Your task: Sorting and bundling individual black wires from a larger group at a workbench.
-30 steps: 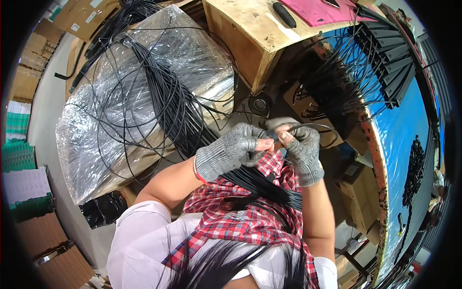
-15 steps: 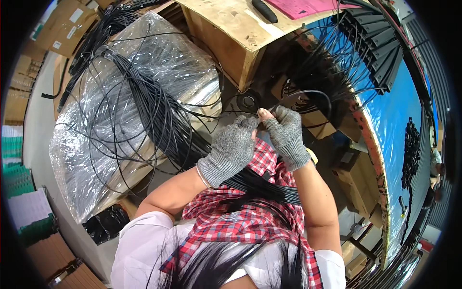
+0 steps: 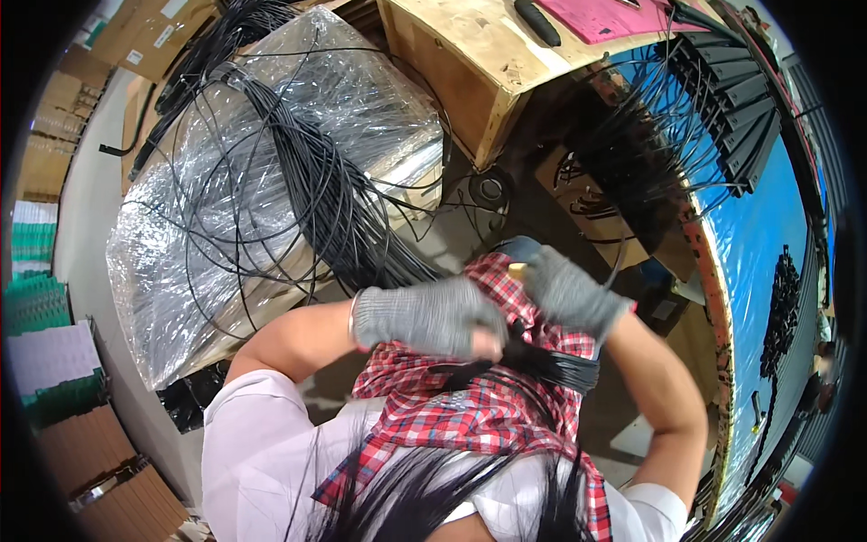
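A thick bundle of black cables (image 3: 330, 190) runs from the wrapped stack at the upper left down to my lap, on a red checked cloth (image 3: 424, 406). My left hand (image 3: 433, 318), in a grey fingerless glove, is closed low over the bundle; its fingertips are blurred, hiding what they grip. To its right my right hand (image 3: 578, 294), gloved the same way, is curled with its back up, also smeared by motion. Something small and yellow (image 3: 517, 270) shows at its fingers. Below it the bundle's gathered end (image 3: 573, 372) lies across my lap.
Clear plastic film (image 3: 190, 226) covers the stack at left. A wooden crate (image 3: 452, 81) stands ahead, bearing a pink sheet (image 3: 605, 16) and a black handle (image 3: 537, 23). At right, a blue-topped table (image 3: 750, 244) holds black parts (image 3: 745, 117). A cable coil (image 3: 489, 188) lies on the floor.
Both hands have come down toward my lap and moved apart; they were together pinching a thin cable. My right elbow has swung outward, and the view has shifted slightly.
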### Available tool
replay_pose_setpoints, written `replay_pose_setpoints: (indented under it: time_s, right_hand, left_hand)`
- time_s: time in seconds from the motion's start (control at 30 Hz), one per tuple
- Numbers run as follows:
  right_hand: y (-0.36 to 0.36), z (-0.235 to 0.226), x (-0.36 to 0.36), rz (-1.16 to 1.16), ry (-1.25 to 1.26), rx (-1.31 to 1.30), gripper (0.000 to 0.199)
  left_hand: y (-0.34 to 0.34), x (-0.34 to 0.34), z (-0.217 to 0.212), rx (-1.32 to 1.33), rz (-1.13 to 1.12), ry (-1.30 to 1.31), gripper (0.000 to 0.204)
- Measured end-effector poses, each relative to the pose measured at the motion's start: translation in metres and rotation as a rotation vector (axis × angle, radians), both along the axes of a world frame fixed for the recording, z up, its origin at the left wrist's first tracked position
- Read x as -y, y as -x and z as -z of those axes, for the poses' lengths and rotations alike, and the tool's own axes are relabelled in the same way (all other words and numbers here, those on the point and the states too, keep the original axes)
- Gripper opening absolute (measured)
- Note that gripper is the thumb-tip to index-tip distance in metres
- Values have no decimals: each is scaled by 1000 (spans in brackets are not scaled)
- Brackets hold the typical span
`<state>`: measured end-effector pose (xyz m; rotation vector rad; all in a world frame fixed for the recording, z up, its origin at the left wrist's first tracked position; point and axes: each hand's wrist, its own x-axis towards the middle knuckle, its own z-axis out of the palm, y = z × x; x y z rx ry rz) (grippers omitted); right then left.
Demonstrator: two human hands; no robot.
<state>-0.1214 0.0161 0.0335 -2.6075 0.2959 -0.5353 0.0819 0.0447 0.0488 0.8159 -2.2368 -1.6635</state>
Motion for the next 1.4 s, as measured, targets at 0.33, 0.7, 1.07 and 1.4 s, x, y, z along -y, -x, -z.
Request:
replay_pose_setpoints:
  time_s: [0.33, 0.7, 1.07, 1.4]
  right_hand:
    - [12, 3, -14, 703, -1042, 771, 21]
    - [-12, -3, -30, 956, -1088, 877, 19]
    - [26, -54, -6, 1109, -718, 1136, 20]
    - [7, -17, -14, 771, -469, 320, 31]
  left_hand:
    - [11, 17, -33, 73, -181, -604, 25]
    - [35, 7, -24, 128, -393, -358, 26]
    - [-45, 37, 5, 353, -465, 599, 26]
    - [-64, -6, -47, 226, -357, 556, 26]
